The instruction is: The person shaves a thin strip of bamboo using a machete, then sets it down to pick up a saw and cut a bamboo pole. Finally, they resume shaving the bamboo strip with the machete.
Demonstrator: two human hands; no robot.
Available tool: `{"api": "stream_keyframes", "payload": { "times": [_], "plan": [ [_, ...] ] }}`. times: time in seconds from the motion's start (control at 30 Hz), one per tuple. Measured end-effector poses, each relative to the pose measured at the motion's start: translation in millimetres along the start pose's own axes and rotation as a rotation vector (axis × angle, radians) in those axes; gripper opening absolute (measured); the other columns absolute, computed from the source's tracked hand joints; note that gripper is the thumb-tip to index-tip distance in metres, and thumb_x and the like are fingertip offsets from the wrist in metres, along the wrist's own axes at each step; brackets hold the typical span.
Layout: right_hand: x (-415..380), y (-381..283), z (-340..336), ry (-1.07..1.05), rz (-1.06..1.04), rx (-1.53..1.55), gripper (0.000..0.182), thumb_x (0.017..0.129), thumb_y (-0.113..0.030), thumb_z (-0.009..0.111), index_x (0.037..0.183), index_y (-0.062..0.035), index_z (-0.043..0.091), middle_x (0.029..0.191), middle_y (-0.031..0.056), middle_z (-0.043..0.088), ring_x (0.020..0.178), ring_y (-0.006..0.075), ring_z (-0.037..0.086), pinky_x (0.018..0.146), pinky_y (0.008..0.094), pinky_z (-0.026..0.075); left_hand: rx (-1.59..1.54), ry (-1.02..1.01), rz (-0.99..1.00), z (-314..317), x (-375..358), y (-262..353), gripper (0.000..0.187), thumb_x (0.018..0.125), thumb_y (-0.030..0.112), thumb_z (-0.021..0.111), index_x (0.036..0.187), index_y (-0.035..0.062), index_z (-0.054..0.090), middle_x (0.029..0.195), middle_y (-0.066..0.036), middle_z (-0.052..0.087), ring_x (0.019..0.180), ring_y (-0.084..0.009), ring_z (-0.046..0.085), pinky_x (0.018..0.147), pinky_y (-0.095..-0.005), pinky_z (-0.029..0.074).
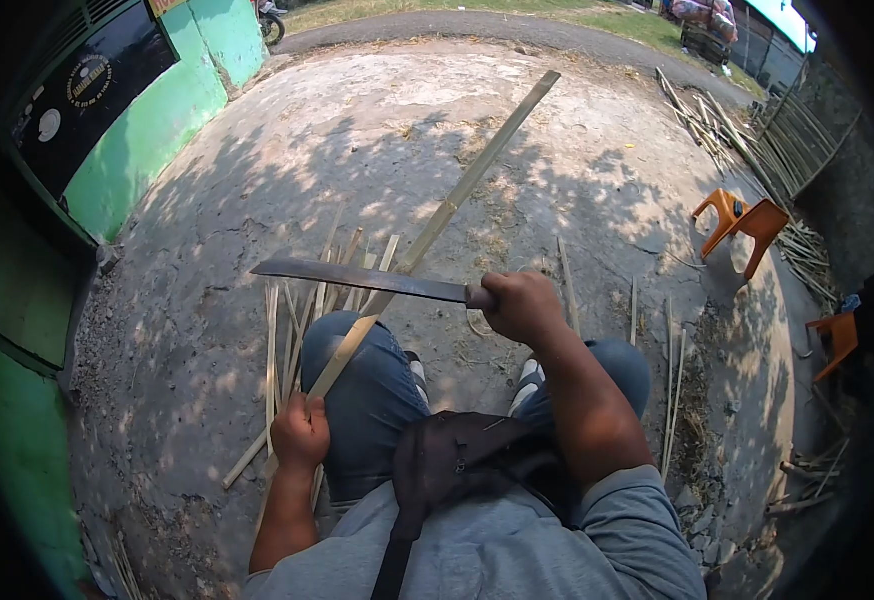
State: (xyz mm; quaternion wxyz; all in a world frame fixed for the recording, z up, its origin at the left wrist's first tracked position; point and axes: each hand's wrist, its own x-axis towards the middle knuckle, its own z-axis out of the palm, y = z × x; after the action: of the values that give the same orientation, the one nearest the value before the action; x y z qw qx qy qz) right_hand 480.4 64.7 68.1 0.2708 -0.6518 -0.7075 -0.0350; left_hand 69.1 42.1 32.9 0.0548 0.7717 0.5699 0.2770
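Observation:
My right hand (523, 305) is closed around the handle of a machete (362, 277), whose long blade points left. The blade lies across a long split bamboo strip (447, 208), and seems to touch it. My left hand (300, 432) grips the near end of that strip beside my left knee. From there the strip slants up and away to the right over the ground. Several thin bamboo strips (273, 350) lie on the ground by my left leg, partly hidden behind the knee. A few more strips (674, 385) lie to the right of my right knee.
An orange plastic chair (742, 228) stands to the right, with another orange piece (837, 340) nearer. Bamboo poles (712, 130) are piled at the back right. A green wall (147, 165) runs along the left. Rough concrete (357, 130) spreads ahead toward a road (437, 25).

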Motion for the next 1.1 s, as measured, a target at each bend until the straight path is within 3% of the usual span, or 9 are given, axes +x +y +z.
{"api": "stream_keyframes", "payload": {
  "times": [0.23,0.5,0.63,1.1],
  "plan": [
    [-4,-5,-1,0.010,0.077,0.031,0.011,0.081,-0.022,0.073,0.082,-0.0124,0.067,0.074,0.0132,0.069,0.073,0.0385,0.070,0.067,0.0520,0.054,0.005,-0.006,0.007,1,-2,-3,0.041,0.105,0.040,0.056,0.086,0.0043,0.059,0.069,-0.023,0.062,0.070,-0.0501,0.064,0.059,-0.0577,0.047],
    [-7,-14,7,-0.019,-0.105,-0.003,0.009,0.080,-0.022,0.072,0.083,-0.0141,0.067,0.072,0.0090,0.069,0.071,0.0344,0.071,0.066,0.0494,0.054,-0.013,-0.034,-0.021,-1,-1,-1,0.040,0.105,0.037,0.056,0.085,0.0023,0.058,0.074,-0.025,0.061,0.075,-0.0521,0.062,0.063,-0.0559,0.046],
    [-6,-17,4,-0.016,-0.118,-0.025,0.009,0.079,-0.021,0.072,0.081,-0.0147,0.066,0.072,0.0069,0.069,0.070,0.0322,0.072,0.066,0.0474,0.054,-0.014,-0.015,-0.004,3,-3,-7,0.041,0.105,0.041,0.056,0.086,0.0043,0.059,0.074,-0.022,0.062,0.070,-0.0499,0.063,0.061,-0.0569,0.047],
    [-7,-9,-2,-0.019,0.029,0.051,0.011,0.080,-0.022,0.073,0.083,-0.0122,0.068,0.075,0.0136,0.069,0.074,0.0394,0.070,0.069,0.0531,0.054,-0.019,-0.027,-0.012,2,-2,-6,0.041,0.105,0.041,0.056,0.084,0.0053,0.058,0.071,-0.022,0.062,0.069,-0.0495,0.064,0.060,-0.0569,0.047]
  ]
}}
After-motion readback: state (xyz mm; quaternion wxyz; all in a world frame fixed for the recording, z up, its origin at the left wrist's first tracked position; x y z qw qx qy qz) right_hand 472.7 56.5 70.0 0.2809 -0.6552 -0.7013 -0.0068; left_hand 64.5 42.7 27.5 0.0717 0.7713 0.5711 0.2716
